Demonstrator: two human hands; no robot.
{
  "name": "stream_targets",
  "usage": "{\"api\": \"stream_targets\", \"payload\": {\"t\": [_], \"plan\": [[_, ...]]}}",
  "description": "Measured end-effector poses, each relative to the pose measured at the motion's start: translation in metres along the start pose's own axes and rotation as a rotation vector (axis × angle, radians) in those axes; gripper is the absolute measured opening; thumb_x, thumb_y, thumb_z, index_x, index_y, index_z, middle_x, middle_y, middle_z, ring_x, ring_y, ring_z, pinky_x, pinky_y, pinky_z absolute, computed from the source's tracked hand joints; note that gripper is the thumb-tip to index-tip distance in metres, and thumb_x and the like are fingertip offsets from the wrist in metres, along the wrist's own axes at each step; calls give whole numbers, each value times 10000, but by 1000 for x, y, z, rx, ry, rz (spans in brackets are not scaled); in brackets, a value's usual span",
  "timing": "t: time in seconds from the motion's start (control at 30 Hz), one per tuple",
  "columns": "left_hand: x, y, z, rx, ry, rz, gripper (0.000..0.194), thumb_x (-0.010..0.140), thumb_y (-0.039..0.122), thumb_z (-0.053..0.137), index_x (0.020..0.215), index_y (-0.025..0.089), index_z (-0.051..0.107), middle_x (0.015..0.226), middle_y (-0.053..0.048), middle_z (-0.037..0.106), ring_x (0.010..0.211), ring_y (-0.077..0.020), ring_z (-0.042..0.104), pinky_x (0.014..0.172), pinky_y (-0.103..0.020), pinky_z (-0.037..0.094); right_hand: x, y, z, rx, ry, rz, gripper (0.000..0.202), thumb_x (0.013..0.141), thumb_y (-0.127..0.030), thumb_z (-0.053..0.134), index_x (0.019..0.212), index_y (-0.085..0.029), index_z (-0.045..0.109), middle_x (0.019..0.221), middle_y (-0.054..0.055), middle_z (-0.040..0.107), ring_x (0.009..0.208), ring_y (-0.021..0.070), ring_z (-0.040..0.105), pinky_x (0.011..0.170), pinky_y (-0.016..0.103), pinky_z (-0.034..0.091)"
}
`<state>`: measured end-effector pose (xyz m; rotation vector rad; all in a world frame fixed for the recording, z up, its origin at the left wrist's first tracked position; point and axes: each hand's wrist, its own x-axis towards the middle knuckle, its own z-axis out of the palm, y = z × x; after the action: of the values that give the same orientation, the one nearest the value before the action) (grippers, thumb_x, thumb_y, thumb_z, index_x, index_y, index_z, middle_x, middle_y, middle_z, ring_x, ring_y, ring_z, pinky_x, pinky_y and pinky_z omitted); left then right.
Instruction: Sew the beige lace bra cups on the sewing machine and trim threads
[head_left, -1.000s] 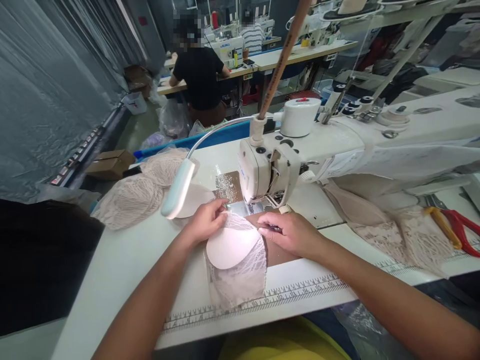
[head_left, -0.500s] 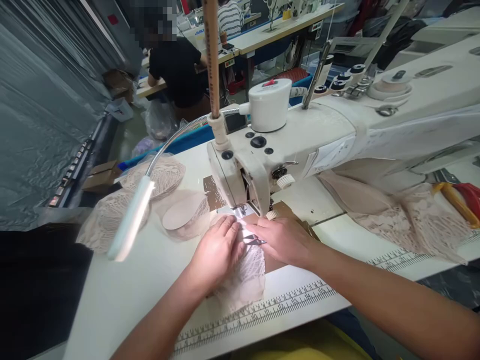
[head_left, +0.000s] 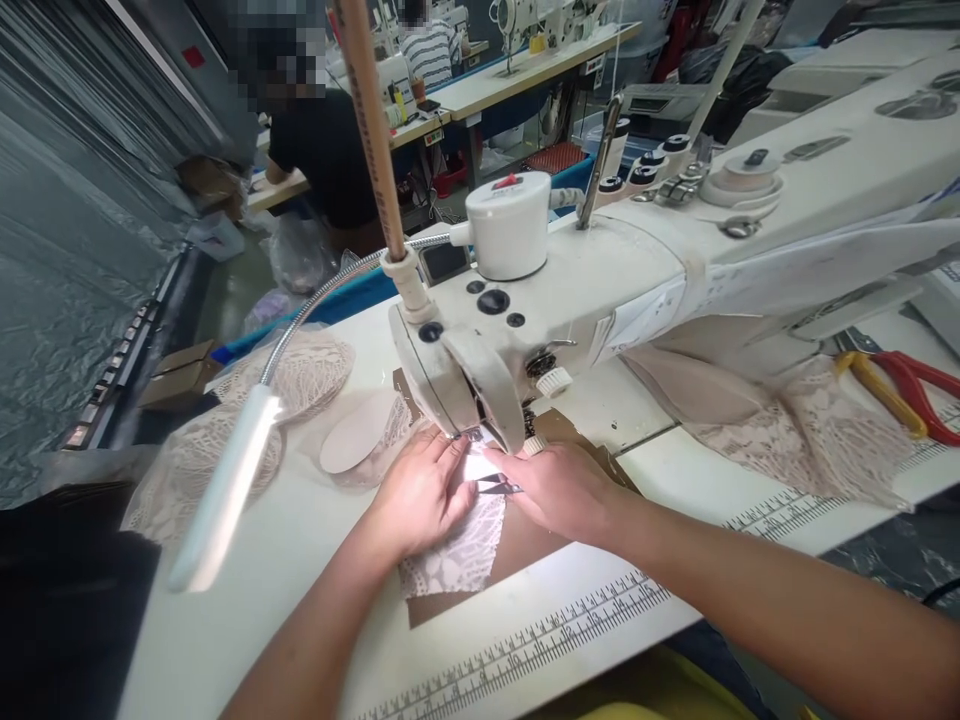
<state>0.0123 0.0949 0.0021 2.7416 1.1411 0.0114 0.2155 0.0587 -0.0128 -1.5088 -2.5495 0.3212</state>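
Note:
Under the sewing machine's head (head_left: 457,375) lies a piece of pale lace fabric (head_left: 457,550), its near end spread over a brown sheet (head_left: 536,535). My left hand (head_left: 420,490) rests flat on the lace, fingers stretched toward the presser foot and thumb apart. Small thread snips (head_left: 495,485) are held in my right hand (head_left: 562,490), their pointed blades aimed left across the lace. The right fingertips are close to the needle area, beside the left fingers. The needle itself is hidden, as are the handles of the snips inside my palm.
A lit lamp (head_left: 225,490) on a bendy neck hangs at left over lace cups (head_left: 300,370). More lace pieces (head_left: 802,430) lie at right near red-handled scissors (head_left: 915,390). A ruler strip (head_left: 555,635) follows the table's front edge. A person in black (head_left: 322,160) sits beyond.
The lace has slid away from the ruler toward the machine, uncovering more brown sheet. My left thumb has spread from the fingers. The view has shifted, so most things appear further left.

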Motion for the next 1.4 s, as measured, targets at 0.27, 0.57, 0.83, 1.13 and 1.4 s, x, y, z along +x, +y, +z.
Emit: {"api": "stream_targets", "payload": {"t": [0.27,0.57,0.83,1.13,1.4], "plan": [[-9,-5,0,45,100,123,365,883,231,434,1201,107,563,1154,-166,615,1105,-320,541,940,-490,433,-2,4,-1,59,-3,-48,266,814,-208,540,1059,-189,642,696,21,656,560,144,513,490,267,220],[-10,-6,8,18,152,171,365,917,255,421,1223,113,562,1204,-154,618,1091,-297,567,989,-512,398,0,1,-4,58,-28,-16,318,822,-178,496,1119,-197,609,769,27,686,586,154,530,487,274,219],[-9,-11,11,7,203,166,327,920,229,428,1190,127,581,1236,-157,599,1130,-308,548,964,-505,421,-2,6,-1,44,-22,-158,356,760,-107,500,1078,-185,638,777,33,636,576,130,455,491,252,205],[-10,-18,17,-55,196,142,365,918,226,431,1261,164,540,1279,-132,578,1182,-302,518,1002,-503,395,-3,7,1,3,-19,-190,456,713,-91,505,1144,-179,627,826,41,644,617,135,492,513,254,265],[-11,-17,17,-41,204,83,357,918,229,422,1247,172,549,1267,-153,570,1152,-321,523,950,-532,423,-2,2,-1,-65,33,-68,400,769,-129,500,1137,-216,630,851,32,676,605,144,522,506,277,268]]}}
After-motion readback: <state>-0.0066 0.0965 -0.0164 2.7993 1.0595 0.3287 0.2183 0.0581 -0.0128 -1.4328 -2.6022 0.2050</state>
